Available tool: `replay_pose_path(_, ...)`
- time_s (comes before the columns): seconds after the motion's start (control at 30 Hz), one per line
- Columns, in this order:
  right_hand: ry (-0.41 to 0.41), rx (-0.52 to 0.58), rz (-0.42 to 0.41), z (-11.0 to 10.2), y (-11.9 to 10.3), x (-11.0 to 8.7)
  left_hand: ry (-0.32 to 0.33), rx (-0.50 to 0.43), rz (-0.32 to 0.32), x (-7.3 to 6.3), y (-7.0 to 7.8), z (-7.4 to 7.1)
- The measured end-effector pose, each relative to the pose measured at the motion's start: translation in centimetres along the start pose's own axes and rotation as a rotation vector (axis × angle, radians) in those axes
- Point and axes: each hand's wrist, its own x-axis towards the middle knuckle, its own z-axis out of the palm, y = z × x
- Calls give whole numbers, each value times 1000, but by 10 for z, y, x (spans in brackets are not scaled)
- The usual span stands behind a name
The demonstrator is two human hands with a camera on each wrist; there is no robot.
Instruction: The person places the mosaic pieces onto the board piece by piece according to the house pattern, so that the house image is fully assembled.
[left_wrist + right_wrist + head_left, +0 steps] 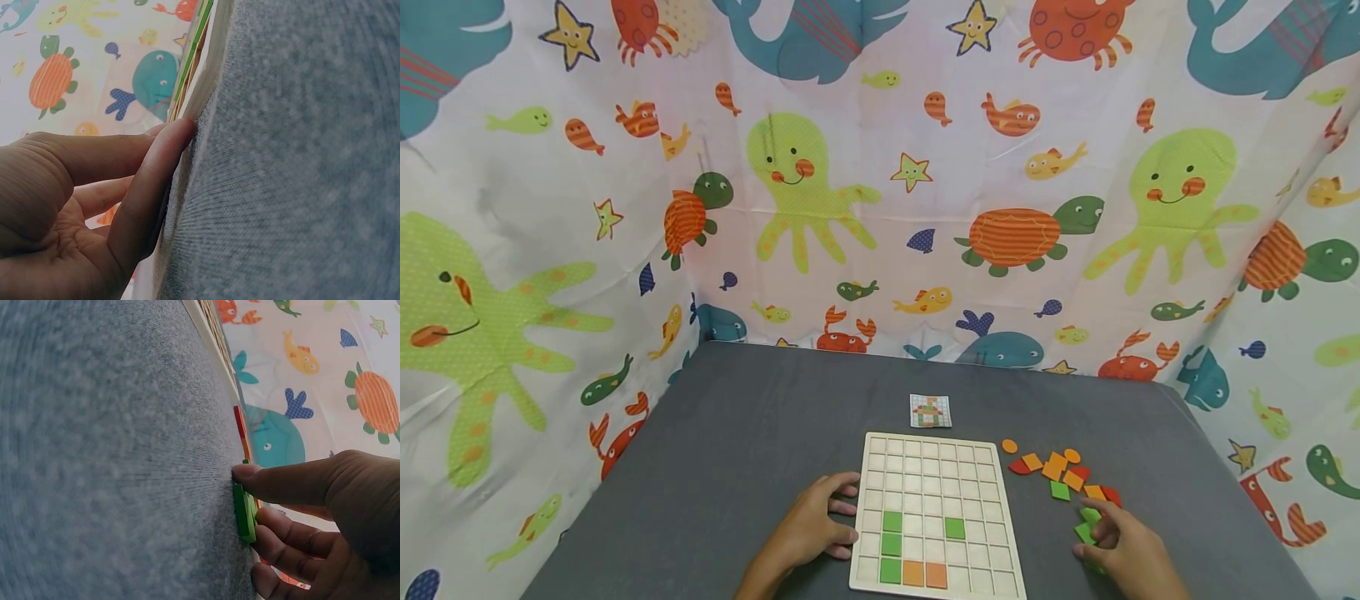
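Observation:
A pale wooden grid board (925, 481) lies on the table. Several green square tiles (891, 545) and two orange square tiles (913, 573) sit in its lower cells. Along the board's left edge is my left hand (811, 523); its thumb and fingertips touch the rim, also seen in the left wrist view (94, 206). Right of the board, my right hand (1126, 543) is over a small group of green tiles (1086, 533), thumb and fingers spread around them. In the right wrist view the thumb touches a green tile (244, 512); the other fingertips are beside it.
Orange square tiles (1055, 465), orange round pieces (1010, 446), red pieces (1019, 467) and a green tile (1060, 491) lie loose right of the board. A small pattern card (930, 411) lies behind it. A printed curtain (880, 192) surrounds the grey table (760, 417).

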Motion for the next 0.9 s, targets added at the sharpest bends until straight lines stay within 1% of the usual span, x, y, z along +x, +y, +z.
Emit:
replay_pose_path(0.2, 3, 16, -8, 0, -1, -2, 0, -5, -4, 1, -1, 1)
replay_pose_path(0.33, 9, 5, -17, -2, 1, -2, -1, 0, -5, 1, -1, 0)
replay_pose_path(0.6, 1, -13, 6, -5, 6, 0, 3, 0, -3, 1, -2, 0)
replay_pose_path(0.9, -8, -14, 1, -5, 4, 3, 2, -4, -6, 1, -1, 0)
